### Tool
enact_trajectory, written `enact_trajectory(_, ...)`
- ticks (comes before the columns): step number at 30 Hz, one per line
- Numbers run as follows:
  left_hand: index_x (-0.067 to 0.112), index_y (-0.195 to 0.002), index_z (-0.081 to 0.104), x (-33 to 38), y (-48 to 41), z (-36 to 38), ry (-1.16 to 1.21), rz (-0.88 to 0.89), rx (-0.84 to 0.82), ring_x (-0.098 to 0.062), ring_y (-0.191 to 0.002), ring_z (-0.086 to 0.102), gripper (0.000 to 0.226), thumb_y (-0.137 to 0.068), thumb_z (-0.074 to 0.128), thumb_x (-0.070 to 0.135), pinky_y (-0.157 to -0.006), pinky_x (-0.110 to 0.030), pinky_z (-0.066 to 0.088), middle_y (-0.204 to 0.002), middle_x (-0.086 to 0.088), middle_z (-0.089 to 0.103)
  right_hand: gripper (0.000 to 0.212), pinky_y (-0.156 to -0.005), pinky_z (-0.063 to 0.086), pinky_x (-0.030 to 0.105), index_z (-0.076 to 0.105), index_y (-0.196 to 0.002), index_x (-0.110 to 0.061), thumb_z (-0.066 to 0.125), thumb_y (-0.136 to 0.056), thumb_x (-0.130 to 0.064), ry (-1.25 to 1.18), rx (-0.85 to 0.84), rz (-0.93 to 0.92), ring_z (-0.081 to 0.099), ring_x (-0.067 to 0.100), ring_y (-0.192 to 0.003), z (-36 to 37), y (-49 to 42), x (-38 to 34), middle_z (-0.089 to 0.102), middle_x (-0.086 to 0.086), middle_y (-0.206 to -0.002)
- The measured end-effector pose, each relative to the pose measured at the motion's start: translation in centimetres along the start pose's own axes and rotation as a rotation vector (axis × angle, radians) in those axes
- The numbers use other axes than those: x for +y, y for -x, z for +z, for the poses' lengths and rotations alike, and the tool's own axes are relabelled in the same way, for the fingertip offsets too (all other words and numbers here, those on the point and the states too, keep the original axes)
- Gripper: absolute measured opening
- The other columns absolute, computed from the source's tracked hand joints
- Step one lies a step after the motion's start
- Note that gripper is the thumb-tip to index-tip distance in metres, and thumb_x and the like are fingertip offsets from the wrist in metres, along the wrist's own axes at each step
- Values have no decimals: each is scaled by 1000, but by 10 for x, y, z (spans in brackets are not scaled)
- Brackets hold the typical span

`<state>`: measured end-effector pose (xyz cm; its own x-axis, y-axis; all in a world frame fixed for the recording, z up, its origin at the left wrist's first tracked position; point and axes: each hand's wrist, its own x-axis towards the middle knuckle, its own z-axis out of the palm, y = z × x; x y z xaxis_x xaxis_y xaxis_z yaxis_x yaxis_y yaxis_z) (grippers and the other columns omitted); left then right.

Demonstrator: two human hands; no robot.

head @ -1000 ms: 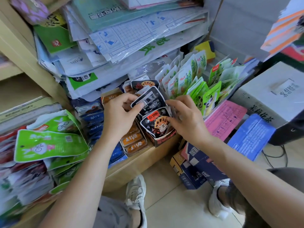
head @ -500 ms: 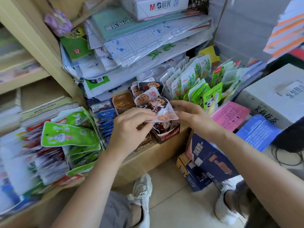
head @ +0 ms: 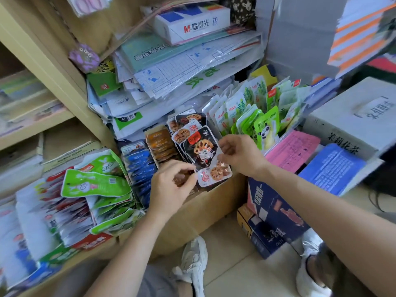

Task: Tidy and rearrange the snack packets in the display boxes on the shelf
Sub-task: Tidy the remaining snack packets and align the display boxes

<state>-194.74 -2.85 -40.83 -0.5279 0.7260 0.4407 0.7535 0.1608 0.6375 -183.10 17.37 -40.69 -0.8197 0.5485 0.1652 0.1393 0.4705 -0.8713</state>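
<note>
Left hand (head: pixel 171 185): forearm enters from the lower centre and the back of the hand faces the camera. Its fingers are curled, and thumb and forefinger pinch the upper left corner of the white lotus-root packet (head: pixel 214 175). Right hand (head: pixel 237 155): forearm enters from the lower right with the wrist bent inward. Its fingers are curled and close on the packet's upper right edge, although the exact contact point is partly hidden by the hand. The white lotus-root packet is therefore held between both hands, tilted with its right end higher, just above the front edge of the wooden shelf (head: pixel 203 206). It is a flat sealed pouch with a white face, red characters at the left and sliced lotus root showing at the right. Directly behind it, touching or nearly so, the black lotus-root packets (head: pixel 200 151) stand in an overlapping row, and the front one carries a cartoon figure and a lotus slice. To the left of this row stand the orange-brown packets (head: pixel 159 142), then the blue packets (head: pixel 141 166). The green panda packets (head: pixel 266 125) stand upright to the right. A loose heap of green rabbit packets (head: pixel 94 183) lies at the far left of the shelf. A pink sheet (head: pixel 293 148) lies just beside the right hand
</note>
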Motion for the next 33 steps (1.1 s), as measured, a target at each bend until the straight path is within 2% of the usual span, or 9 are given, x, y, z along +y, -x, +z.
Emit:
enact_trajectory(3, 24, -115, 68, 2, -9, 3, 169, -290, 100, -7, -91, 68, 33, -85, 80, 20, -76, -22, 58, -103, 10, 69, 23, -62, 47, 16, 60, -80, -21, 77, -82, -4, -40, 122, -50, 56, 5, -64, -2, -5, 0, 62, -4, -73)
enact_trajectory(5, 25, -124, 64, 3, -16, 8, 219, -334, 94, -5, -89, 68, 42, -85, 80, 23, -75, -19, 56, -107, 11, 69, 23, -61, 44, 13, 60, -77, -20, 77, -82, -5, -64, 213, -81, 55, 2, -62, -3, -10, -1, 63, -3, -72)
enact_trajectory(9, 23, -127, 65, 8, -31, 20, 234, -305, 99, -2, -87, 68, 44, -85, 79, 27, -77, -24, 57, -107, 12, 71, 33, -60, 45, 12, 55, -72, -28, 80, -80, -9, -13, 276, -140, 57, -2, -61, -5, -13, 0, 63, -8, -69)
enact_trajectory(14, 26, -110, 73, 9, -35, 25, 271, -268, 139, -12, -80, 69, 28, -86, 77, 38, -71, -45, 60, -93, 9, 74, 14, -68, 58, 36, 69, -83, -9, 82, -78, -10, 103, 148, -118, 69, 13, -73, -10, -14, 16, 73, 0, -78)
enact_trajectory(20, 26, -101, 68, 6, -29, 24, 213, -243, 86, -7, -74, 70, 22, -84, 80, 21, -70, -31, 59, -80, 5, 73, 15, -67, 56, 27, 71, -91, -14, 81, -80, -14, 251, -35, -129, 66, 4, -73, -12, -5, 21, 72, -3, -81)
enact_trajectory(25, 26, -92, 68, 2, -30, 24, 105, -254, 113, -2, -66, 65, 17, -82, 82, 26, -62, -14, 49, -73, 7, 71, 52, -74, 55, 21, 58, -132, -21, 77, -84, -19, 152, 94, -244, 65, 7, -85, -11, 3, 9, 68, -3, -104)
enact_trajectory(28, 29, -81, 66, -2, -37, 24, 52, -292, 25, -2, -60, 64, 18, -80, 83, 29, -59, -20, 50, -69, 8, 71, 58, -92, 50, 18, 52, -141, -21, 73, -87, -23, 346, 106, -467, 59, 7, -107, -3, 8, 6, 59, -2, -127)
enact_trajectory(31, 30, -75, 69, -5, -35, 29, -44, -267, -59, -3, -56, 62, 18, -76, 86, 34, -58, -32, 55, -68, 11, 69, 52, -88, 52, 32, 60, -135, -16, 75, -86, -25, 541, 31, -508, 58, 16, -100, 10, 9, 20, 64, 0, -113)
enact_trajectory(33, 31, -83, 73, -4, -33, 28, -74, -246, -58, -2, -57, 61, 17, -74, 86, 38, -58, -31, 55, -70, 14, 69, 45, -82, 52, 37, 65, -128, -15, 74, -86, -26, 580, 44, -483, 56, 20, -92, 15, 11, 27, 65, 0, -104)
